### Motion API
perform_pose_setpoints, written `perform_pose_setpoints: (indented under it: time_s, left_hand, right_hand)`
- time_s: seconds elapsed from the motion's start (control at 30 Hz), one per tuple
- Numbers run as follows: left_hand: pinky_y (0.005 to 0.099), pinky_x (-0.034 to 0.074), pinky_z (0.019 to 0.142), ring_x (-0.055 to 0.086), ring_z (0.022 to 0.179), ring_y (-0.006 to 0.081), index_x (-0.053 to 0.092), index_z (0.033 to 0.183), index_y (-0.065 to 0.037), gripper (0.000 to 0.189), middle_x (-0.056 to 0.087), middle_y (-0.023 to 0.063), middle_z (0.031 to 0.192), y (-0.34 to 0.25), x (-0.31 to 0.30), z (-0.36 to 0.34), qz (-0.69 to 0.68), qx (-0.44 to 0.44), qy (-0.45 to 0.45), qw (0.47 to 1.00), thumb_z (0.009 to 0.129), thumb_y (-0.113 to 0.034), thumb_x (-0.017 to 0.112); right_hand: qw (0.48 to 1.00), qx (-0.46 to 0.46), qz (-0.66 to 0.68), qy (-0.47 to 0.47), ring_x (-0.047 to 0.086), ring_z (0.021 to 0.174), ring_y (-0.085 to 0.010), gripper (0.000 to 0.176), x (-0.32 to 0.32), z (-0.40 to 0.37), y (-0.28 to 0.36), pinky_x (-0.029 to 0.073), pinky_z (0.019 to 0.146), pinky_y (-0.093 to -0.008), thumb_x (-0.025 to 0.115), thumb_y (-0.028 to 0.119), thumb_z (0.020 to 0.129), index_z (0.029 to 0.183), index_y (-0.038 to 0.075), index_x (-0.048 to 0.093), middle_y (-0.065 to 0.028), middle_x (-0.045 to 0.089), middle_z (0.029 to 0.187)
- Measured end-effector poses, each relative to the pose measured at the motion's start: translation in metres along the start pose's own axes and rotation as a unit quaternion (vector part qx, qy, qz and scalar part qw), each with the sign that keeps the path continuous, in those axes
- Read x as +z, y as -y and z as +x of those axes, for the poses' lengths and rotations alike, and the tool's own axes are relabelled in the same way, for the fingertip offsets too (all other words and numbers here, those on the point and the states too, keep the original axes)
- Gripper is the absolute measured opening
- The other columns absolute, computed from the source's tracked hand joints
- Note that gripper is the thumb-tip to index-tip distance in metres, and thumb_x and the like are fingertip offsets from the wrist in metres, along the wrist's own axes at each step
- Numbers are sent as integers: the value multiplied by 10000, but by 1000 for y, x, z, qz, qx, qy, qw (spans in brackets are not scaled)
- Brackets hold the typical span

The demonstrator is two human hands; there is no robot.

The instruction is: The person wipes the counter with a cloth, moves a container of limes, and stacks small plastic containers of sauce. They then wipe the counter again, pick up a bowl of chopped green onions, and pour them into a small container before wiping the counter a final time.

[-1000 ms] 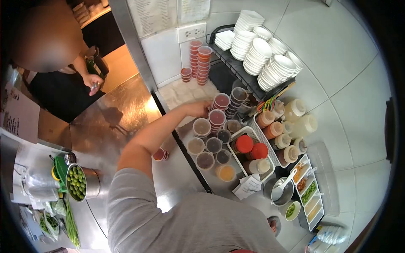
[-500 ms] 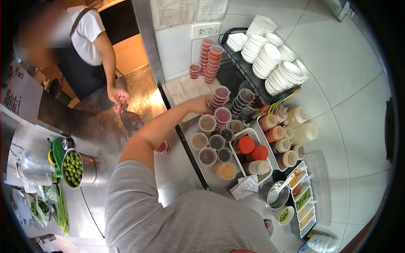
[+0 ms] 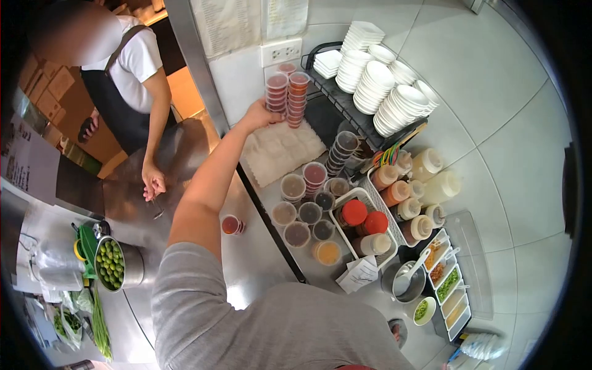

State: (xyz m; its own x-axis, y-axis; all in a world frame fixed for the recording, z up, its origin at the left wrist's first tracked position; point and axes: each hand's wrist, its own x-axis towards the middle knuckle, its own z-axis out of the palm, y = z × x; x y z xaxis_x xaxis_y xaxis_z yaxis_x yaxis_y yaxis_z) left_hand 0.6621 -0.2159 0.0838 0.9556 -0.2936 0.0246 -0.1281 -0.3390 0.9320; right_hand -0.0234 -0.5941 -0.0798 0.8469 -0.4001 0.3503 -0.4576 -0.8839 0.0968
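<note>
My left hand (image 3: 254, 116) reaches far to the back wall and grips a tall stack of lidded red sauce cups (image 3: 275, 92) near its base. The stack stands at the far edge of a white cloth (image 3: 280, 153), beside two more stacks of red cups (image 3: 298, 97). Nearer to me, further lidded sauce cups (image 3: 299, 213) hold dark, red and orange sauces. A single red cup (image 3: 231, 225) sits alone on the steel counter (image 3: 256, 262) beneath my forearm. My right hand is out of view.
A person in a white shirt and dark apron stands at the upper left, one hand (image 3: 152, 185) on the counter. A black rack of white bowls (image 3: 382, 83), squeeze bottles (image 3: 401, 191), a garnish tray (image 3: 447, 280) and a pot of limes (image 3: 111, 265) surround the area.
My left hand has lifted a stack of red cups from the group in the middle and carried it back to the wall beside the other stacks. The other person's hand has dropped to the counter.
</note>
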Motion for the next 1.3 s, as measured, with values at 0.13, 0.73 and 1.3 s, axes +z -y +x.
perform_pose_setpoints:
  time_s: [0.13,0.73,1.3]
  left_hand:
    - [291,492,531,609,741,154,533,1065,-61,504,645,64,906,6,-5,23,-45,6,-70,997,627,-184,751]
    - [346,514,727,612,901,255,374,1244,58,860,580,237,1037,6,3,-2,-7,-4,-222,975,600,-289,827]
    - [404,397,859,449,1065,300,632,1092,-228,463,486,104,1125,101,-93,-378,524,-26,-184,831,704,6,538]
  right_hand:
    - [1000,-1,4,1,502,1090,-331,379,-1,-2,0,370,852,-465,487,412,825,1094,164,584,-170,523,1160]
    - [998,-36,-40,-36,556,989,-310,276,20,2,-16,410,810,-422,534,292,819,1063,177,594,-131,567,1068]
    - [999,-33,35,7,573,890,-304,267,9,34,-18,414,786,-408,578,309,755,960,153,648,-133,612,911]
